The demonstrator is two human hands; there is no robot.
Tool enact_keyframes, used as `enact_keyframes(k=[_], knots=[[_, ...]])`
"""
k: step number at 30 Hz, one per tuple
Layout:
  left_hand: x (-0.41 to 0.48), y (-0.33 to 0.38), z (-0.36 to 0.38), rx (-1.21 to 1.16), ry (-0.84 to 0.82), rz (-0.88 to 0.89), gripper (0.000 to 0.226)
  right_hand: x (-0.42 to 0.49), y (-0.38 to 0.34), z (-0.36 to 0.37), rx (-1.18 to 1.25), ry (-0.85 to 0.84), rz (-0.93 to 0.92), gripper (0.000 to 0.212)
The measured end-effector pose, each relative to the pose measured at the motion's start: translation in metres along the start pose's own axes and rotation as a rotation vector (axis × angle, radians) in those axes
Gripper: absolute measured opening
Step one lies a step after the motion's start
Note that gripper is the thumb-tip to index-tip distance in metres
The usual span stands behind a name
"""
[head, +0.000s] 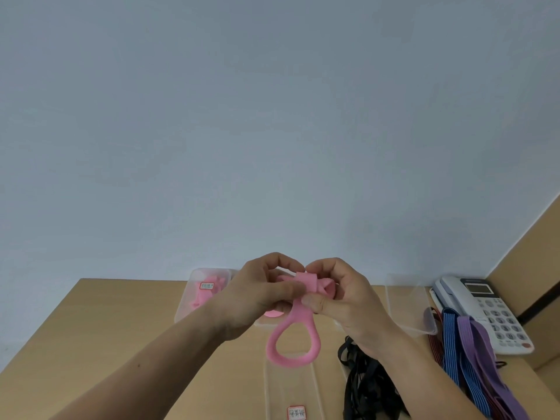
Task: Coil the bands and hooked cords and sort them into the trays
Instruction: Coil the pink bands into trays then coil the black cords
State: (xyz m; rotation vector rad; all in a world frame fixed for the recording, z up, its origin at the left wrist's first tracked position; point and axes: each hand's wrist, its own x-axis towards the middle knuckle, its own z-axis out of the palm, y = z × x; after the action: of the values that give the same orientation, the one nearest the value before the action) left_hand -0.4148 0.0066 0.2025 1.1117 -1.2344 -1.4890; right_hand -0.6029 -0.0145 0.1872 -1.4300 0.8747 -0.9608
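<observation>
Where the bench (121, 316) came nearest the camera, a clear tray (274, 389) with a red-bordered label (296, 413) was seen, its writing too small to be read. Just to its right, a tangled pile of black cords (366, 386) was spread on the bench. Further right, blue striped bands (454, 353), a purple band (478, 344) and a dark red striped cord (435, 344) were laid side by side, with the purple band lying partly over a white desk telephone (491, 310).

Above the middle of the bench, a pink band (292, 341) was held up between both hands. Its upper part was folded and bunched, and its lower part was left hanging as an open loop. The bunched part was pinched by the left hand (260, 295) between thumb and curled fingers, and it was gripped from the other side by the right hand (342, 295), its thumb pressed against the band.

Beyond the hands, a labelled clear tray (183, 307) with pink bands (206, 295) in it was set at the far left, and another clear tray (406, 301) was set at the far right, beside the telephone. A pale blue wall (272, 116) was seen behind the bench.
</observation>
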Motion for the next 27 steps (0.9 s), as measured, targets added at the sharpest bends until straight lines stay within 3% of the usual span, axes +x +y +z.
enact_keyframes(k=[4,8,10,13,20,27], knots=[[-0.003,-0.002,0.000,0.016,0.024,0.065,0.030,-0.002,-0.006,-0.002,0.073,-0.017,0.093,0.044],[-0.007,-0.006,0.001,0.075,0.042,0.100,0.028,-0.001,-0.007,0.001,-0.033,-0.018,0.150,0.050],[-0.009,-0.005,0.001,0.087,0.059,0.090,0.035,0.000,-0.005,0.003,-0.066,0.001,0.118,0.042],[-0.010,-0.005,-0.001,0.093,0.066,0.019,0.044,0.001,-0.003,0.004,-0.105,0.029,0.076,0.025],[-0.015,0.000,-0.008,-0.007,-0.098,-0.150,0.021,0.001,-0.002,0.006,-0.090,0.001,0.061,0.021],[-0.013,0.004,-0.006,-0.076,-0.076,-0.185,0.045,-0.005,-0.001,0.003,-0.047,-0.059,0.018,0.024]])
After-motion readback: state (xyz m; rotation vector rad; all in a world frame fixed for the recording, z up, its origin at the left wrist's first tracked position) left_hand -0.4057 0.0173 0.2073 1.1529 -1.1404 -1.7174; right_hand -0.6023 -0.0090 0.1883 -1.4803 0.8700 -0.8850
